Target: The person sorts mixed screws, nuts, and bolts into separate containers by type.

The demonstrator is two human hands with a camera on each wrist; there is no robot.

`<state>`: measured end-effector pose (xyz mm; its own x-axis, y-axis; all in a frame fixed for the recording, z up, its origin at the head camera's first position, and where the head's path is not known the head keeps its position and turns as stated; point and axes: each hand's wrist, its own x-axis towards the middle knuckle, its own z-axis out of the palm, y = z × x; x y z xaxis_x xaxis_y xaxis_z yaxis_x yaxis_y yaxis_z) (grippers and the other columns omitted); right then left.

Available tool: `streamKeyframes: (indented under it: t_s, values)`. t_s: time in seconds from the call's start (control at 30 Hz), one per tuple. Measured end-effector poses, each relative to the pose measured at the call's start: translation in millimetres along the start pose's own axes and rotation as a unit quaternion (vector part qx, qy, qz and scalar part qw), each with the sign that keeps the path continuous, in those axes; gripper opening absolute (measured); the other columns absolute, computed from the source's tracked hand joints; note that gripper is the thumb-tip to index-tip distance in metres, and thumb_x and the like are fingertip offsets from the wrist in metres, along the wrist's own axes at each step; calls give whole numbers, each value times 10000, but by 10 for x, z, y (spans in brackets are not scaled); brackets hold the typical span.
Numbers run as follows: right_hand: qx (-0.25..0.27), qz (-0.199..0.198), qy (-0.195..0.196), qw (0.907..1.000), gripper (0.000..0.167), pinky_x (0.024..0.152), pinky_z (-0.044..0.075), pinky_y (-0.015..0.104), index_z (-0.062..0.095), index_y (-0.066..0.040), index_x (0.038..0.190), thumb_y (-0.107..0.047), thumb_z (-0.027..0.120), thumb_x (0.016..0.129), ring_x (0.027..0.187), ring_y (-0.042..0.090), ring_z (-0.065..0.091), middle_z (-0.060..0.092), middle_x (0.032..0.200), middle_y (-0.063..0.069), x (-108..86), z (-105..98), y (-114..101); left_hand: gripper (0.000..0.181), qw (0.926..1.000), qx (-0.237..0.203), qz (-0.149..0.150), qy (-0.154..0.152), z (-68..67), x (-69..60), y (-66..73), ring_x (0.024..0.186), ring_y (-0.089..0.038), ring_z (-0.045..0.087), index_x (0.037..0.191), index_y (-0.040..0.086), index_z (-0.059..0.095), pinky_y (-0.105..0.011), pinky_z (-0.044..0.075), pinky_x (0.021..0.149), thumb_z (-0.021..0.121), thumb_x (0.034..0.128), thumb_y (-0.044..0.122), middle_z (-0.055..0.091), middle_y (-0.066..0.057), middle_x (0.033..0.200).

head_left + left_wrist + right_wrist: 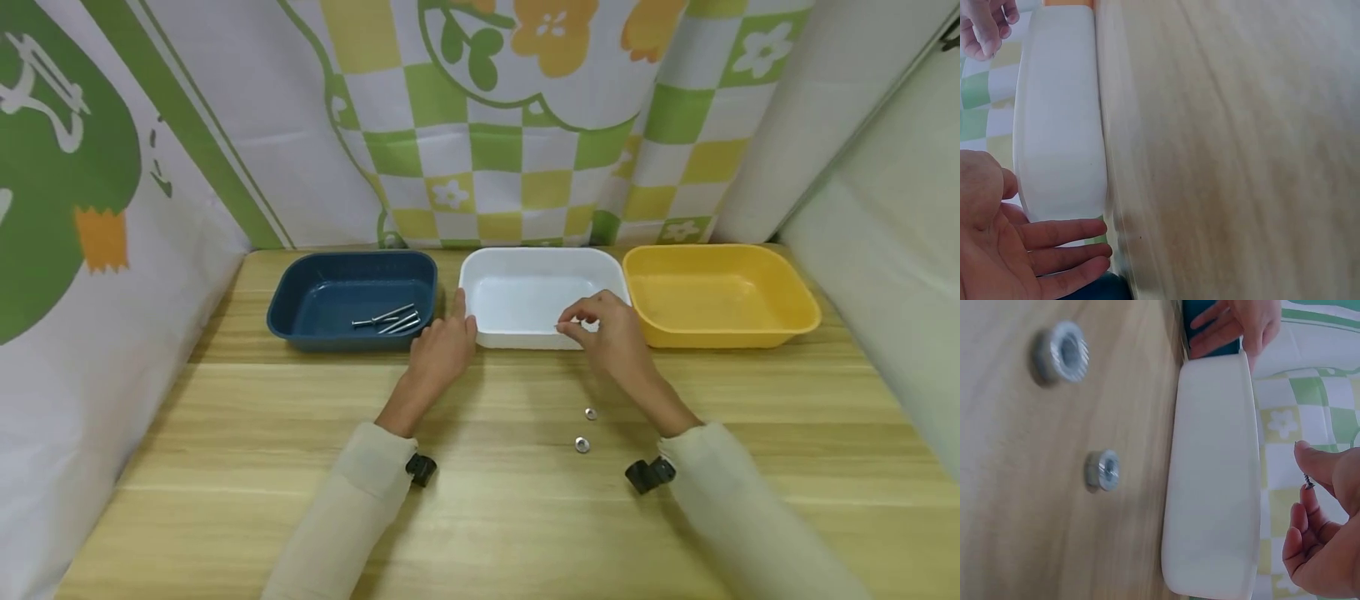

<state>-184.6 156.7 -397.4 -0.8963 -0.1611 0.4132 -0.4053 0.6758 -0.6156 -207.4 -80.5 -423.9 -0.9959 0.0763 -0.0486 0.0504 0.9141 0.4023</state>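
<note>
A white tray stands between two others. At its left end is my left hand, its index finger and thumb touching the rim; in the left wrist view the other fingers lie extended. Over the tray's front right side, my right hand pinches a small dark screw between thumb and index finger. The screw is tiny in the head view. On the table in front of the white tray lie two flange nuts, the farther nut and the nearer nut.
To the left, a dark blue tray holds several long screws. A yellow tray stands at the right, close beside the white one. Behind the trays hangs a checked cloth, and fabric walls rise on both sides of the wooden table.
</note>
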Motion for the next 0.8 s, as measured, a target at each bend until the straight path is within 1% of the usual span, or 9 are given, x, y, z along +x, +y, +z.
streamKeyframes:
  t_s: [0.13, 0.33, 0.57, 0.8]
  values:
    - [-77, -36, 88, 9999, 66, 711, 476, 419, 758, -29, 846, -33, 817, 817, 767, 309, 600, 597, 801, 115, 76, -11, 49, 566, 9999, 81, 76, 35, -4, 2, 12, 922, -412, 672, 1600, 88, 240, -565, 535, 719, 314, 1094, 329, 670, -271, 1112]
    - [-132, -14, 32, 9999, 53, 649, 453, 372, 760, -22, 868, -48, 799, 845, 707, 267, 581, 588, 786, 105, 152, 29, 107, 562, 9999, 77, 78, 80, -11, -2, 4, 938, -416, 670, 1598, 88, 250, -572, 531, 739, 316, 1094, 328, 668, -269, 1131]
    - [-234, 144, -80, 9996, 39, 633, 417, 360, 765, -32, 876, -56, 790, 857, 695, 247, 551, 586, 781, 93, 184, 88, 151, 563, 9999, 87, 95, 63, -10, 8, 4, 927, -411, 673, 1598, 87, 249, -569, 533, 728, 322, 1094, 327, 670, -268, 1124]
    - [-227, 264, -102, 9993, 41, 646, 423, 366, 752, -22, 869, -50, 781, 862, 697, 255, 555, 594, 790, 104, 187, 127, 168, 554, 9999, 96, 98, 88, -10, 1, 5, 896, -405, 677, 1598, 89, 251, -565, 537, 703, 334, 1096, 309, 676, -262, 1098]
